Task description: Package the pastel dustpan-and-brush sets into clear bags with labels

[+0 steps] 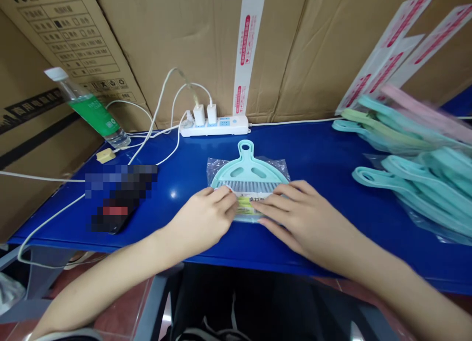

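A light-blue dustpan and brush set [249,168] lies on the blue table in clear plastic, its looped handle pointing away from me. Grey bristles cross its middle, and a yellow and white label [245,204] covers the lower part. My left hand [208,215] is at the label's left side, fingers curled together; whatever is between the fingertips is too small to name. On the right side, my right hand [300,215] rests over the label and plastic with its fingers spread.
More wrapped sets [424,184] are piled at the right. A power strip [217,127] with chargers and white cables sits at the back. At the left are a water bottle [94,115] and a dark, pixelated object [127,198]. Cardboard boxes [199,36] stand behind the table [317,154].
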Available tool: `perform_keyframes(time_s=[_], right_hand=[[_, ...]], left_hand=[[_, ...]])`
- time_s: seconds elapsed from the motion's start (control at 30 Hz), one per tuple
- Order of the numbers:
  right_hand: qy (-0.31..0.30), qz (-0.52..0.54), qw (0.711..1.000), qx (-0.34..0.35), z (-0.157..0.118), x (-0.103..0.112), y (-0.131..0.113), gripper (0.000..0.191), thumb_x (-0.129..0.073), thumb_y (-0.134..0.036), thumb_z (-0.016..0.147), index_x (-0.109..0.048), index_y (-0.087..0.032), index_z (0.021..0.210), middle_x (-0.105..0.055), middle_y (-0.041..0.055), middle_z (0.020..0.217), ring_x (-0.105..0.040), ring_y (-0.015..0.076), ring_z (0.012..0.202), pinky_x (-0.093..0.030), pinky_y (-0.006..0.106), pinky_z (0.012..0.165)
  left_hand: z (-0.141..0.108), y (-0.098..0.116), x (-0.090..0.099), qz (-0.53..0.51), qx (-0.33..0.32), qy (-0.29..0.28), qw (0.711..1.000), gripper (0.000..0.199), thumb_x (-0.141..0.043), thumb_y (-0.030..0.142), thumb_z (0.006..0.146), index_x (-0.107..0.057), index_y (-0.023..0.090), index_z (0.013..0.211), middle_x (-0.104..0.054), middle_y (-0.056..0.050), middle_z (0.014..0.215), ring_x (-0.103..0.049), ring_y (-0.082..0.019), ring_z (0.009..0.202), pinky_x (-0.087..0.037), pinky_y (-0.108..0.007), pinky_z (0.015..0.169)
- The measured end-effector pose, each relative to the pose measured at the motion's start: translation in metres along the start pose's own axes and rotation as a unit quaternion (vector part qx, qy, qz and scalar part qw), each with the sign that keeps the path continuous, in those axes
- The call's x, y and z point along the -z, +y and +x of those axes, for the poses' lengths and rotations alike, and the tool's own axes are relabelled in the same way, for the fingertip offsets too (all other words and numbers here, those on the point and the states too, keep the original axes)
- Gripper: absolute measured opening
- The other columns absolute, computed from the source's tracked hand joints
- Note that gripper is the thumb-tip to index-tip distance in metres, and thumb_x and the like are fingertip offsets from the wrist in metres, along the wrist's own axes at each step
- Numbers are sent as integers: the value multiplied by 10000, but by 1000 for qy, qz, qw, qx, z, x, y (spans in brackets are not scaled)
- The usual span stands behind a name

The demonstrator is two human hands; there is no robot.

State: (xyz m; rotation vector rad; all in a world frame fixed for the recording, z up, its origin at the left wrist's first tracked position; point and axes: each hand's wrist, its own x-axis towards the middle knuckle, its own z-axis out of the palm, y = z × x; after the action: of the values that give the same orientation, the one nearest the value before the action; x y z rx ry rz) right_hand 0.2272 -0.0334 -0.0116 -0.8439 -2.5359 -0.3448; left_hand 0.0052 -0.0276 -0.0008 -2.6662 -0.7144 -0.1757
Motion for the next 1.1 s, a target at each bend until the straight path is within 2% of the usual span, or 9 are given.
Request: perform_keyframes(time_s=[0.13, 0.23, 0.33, 0.53, 0.73, 0.93, 1.1], right_hand=[[21, -77, 993, -84, -7, -11, -35, 335, -441, -261, 986, -715, -97, 1088, -735, 123, 919, -621, 248, 862, -453, 372, 762], [37, -80, 989, -120, -7, -18, -49, 377, -411, -274, 990, -701, -61, 1104, -717, 151, 933, -624, 279, 886, -487, 410, 791], [42, -57, 988, -137, -6, -22, -51, 381, -407, -277, 988, -690, -56, 1117, -702, 160, 959, -614, 288, 897, -520, 417, 775], [37, 4, 986, -161, -10, -25, -49, 388, -410, -292, 986, -658, -73, 1189, -675, 164, 1041, -580, 300, 988, -547, 420, 788], [28, -10, 985, -173, -7, -26, -55, 415, -383, -150, 930, -628, -48, 1250, -667, 164, 1017, -556, 295, 950, -529, 452, 838], [20, -29, 981, -189, -6, -27, -62, 455, -416, -140, 869, -624, -38, 1261, -673, 166, 1022, -554, 300, 969, -504, 502, 909], [19, -29, 980, -197, -7, -28, -61, 475, -434, -144, 834, -621, -63, 1263, -668, 147, 980, -557, 295, 947, -541, 475, 850]], left_hand=[[-5, 32, -6, 73, 92, 44, 992, 335, -400, 49, 906, -674, 26, 1097, -724, -162, 1013, -657, -238, 930, -539, -357, 802], [-5, 48, -7, 41, 158, 68, 984, 368, -409, 88, 894, -654, 27, 1162, -716, -162, 1126, -666, -254, 1026, -531, -372, 897], [-3, 53, -6, -9, 188, 70, 980, 390, -422, 116, 867, -652, 40, 1172, -713, -141, 1159, -668, -254, 1050, -515, -387, 962], [-1, 58, -8, -8, 217, 70, 974, 384, -428, 66, 866, -642, 38, 1184, -714, -155, 1154, -693, -248, 1015, -517, -402, 953], [7, 73, -10, 73, 263, 38, 961, 404, -428, 49, 869, -644, 37, 1210, -709, -169, 1158, -687, -298, 1051, -506, -475, 994], [6, 74, -9, 64, 273, -2, 960, 462, -437, 84, 860, -625, 121, 1280, -697, -113, 1214, -653, -347, 1124, -460, -596, 1049], [8, 71, -9, 71, 257, -7, 964, 461, -451, 77, 856, -624, 106, 1283, -704, -131, 1184, -678, -355, 1071, -485, -600, 1021]])
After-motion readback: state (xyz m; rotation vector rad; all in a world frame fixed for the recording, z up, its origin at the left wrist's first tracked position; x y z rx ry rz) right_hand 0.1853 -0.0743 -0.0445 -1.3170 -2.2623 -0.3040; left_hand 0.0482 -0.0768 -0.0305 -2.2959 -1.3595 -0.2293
